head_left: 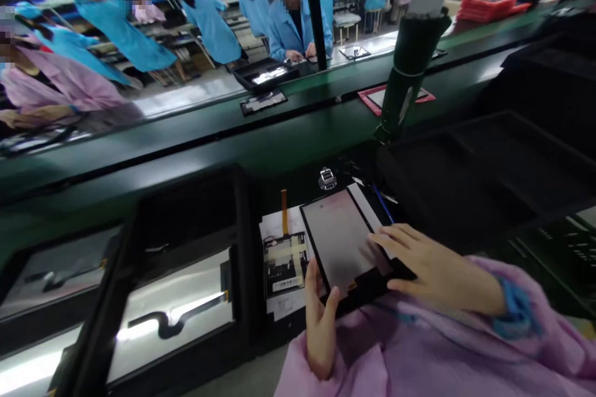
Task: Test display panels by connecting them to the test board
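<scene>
A black-framed tablet screen panel (339, 239) lies tilted in front of me on the dark bench. My left hand (320, 316) grips its near left edge, thumb on top and fingers under it. My right hand (431, 267) rests on the panel's right side, fingers spread flat over the glass. Beside the panel on the left lies an opened tablet back (285, 260) with a circuit board, tape strips and an orange flex cable (284, 211). Pink sleeves cover both my arms.
Black trays holding shiny panels with flex cables (172, 316) stand at the left. Empty black trays (488, 173) are stacked at the right. A small clear object (327, 178) and a blue pen (382, 203) lie behind the panel. A lamp post (405, 74) rises behind. Workers in blue coats sit across the green conveyor (279, 136).
</scene>
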The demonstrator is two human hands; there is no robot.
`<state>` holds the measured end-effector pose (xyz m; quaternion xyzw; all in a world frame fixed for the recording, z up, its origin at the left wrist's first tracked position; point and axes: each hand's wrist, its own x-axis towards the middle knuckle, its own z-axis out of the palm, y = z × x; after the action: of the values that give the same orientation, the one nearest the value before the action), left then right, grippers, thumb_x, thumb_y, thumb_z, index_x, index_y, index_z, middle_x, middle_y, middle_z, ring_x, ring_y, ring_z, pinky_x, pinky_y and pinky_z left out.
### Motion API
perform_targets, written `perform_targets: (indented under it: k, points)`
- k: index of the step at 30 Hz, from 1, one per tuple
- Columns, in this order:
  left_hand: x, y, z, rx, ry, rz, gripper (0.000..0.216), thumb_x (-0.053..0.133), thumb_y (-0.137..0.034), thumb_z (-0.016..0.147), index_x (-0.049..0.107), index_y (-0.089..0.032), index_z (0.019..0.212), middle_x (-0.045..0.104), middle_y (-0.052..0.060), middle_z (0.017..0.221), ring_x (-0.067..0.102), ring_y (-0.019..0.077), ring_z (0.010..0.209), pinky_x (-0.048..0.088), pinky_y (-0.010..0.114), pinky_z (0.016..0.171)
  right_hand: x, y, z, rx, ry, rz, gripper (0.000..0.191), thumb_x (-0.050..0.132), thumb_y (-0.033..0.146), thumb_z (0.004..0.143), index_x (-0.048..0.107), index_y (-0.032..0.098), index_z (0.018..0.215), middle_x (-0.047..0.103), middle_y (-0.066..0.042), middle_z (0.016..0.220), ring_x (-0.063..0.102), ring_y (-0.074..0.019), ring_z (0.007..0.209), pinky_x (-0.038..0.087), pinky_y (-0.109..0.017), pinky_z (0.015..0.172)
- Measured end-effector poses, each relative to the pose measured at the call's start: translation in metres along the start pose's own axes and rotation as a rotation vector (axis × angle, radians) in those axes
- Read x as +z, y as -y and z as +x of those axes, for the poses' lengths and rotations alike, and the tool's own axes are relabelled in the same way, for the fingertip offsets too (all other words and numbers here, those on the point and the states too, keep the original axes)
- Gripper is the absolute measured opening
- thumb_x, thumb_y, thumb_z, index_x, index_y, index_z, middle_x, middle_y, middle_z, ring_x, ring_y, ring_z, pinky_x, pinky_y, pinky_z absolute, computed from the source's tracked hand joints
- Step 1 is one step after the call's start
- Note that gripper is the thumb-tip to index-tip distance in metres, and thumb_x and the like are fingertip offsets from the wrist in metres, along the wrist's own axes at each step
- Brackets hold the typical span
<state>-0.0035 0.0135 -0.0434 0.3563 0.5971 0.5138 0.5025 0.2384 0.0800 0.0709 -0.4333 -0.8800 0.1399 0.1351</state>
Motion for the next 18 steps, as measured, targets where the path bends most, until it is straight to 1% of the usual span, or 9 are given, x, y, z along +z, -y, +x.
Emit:
perform_targets:
  k: [2,4,6,8,10,14,18]
  points:
    - [-0.001,-0.002,-0.001,-0.008,0.009,-0.001,0.070,0.065,-0.049,0.087,0.040,-0.029,0.150,0.032,0.005,0.162,0.032,0.0254,0.149,0.031,0.038,0.121,0.047,0.001,-0.013,0.106,0.012,-0.016,0.086,0.070,0.053,0.080,0.033,0.030,0.154,0.054,-0.010,0.143,0.053,-0.0331,0.132,0.053,-0.046,0.107]
    - [-0.001,-0.006,-0.002,0.003,0.005,0.013,0.068,0.064,-0.049,0.087,0.042,-0.029,0.148,0.033,0.006,0.162,0.033,0.0262,0.148,0.031,0.039,0.121,0.080,-0.004,-0.022,0.208,-0.031,-0.042,0.092,0.069,0.053,0.082,0.021,0.035,0.158,0.048,-0.009,0.149,0.050,-0.0330,0.135,0.052,-0.045,0.108]
    - [0.001,-0.010,-0.004,0.020,0.007,0.025,0.067,0.064,-0.049,0.088,0.042,-0.028,0.148,0.034,0.007,0.161,0.034,0.0267,0.148,0.030,0.040,0.122,0.098,-0.007,-0.028,0.276,-0.075,-0.056,0.091,0.063,0.053,0.087,0.012,0.035,0.160,0.045,-0.009,0.151,0.048,-0.0323,0.137,0.051,-0.047,0.109]
    - [0.003,-0.012,-0.005,0.042,0.002,0.037,0.066,0.063,-0.048,0.088,0.042,-0.028,0.148,0.034,0.007,0.161,0.032,0.0262,0.148,0.029,0.040,0.122,0.103,-0.006,-0.031,0.296,-0.096,-0.056,0.089,0.057,0.052,0.091,0.006,0.031,0.160,0.043,-0.011,0.151,0.046,-0.0325,0.137,0.049,-0.050,0.110]
    - [0.005,-0.013,-0.005,0.053,-0.001,0.050,0.065,0.062,-0.047,0.089,0.042,-0.028,0.148,0.034,0.007,0.161,0.033,0.0262,0.148,0.028,0.040,0.122,0.101,-0.003,-0.031,0.280,-0.099,-0.051,0.089,0.055,0.051,0.092,0.004,0.027,0.161,0.045,-0.012,0.150,0.046,-0.0316,0.137,0.048,-0.051,0.110]
    - [0.007,-0.014,-0.007,0.057,-0.005,0.062,0.065,0.062,-0.044,0.089,0.040,-0.028,0.149,0.031,0.007,0.162,0.033,0.0259,0.148,0.026,0.040,0.122,0.098,-0.001,-0.030,0.236,-0.115,-0.038,0.086,0.056,0.048,0.093,0.008,0.025,0.161,0.050,-0.011,0.146,0.049,-0.0286,0.134,0.050,-0.048,0.108]
    - [0.009,-0.015,-0.011,0.091,0.008,0.073,0.067,0.061,-0.042,0.091,0.036,-0.027,0.151,0.028,0.007,0.164,0.025,0.0245,0.152,0.021,0.039,0.125,0.098,0.000,-0.029,0.232,-0.131,-0.016,0.084,0.055,0.048,0.093,0.012,0.024,0.161,0.053,-0.013,0.143,0.049,-0.0301,0.133,0.049,-0.049,0.108]
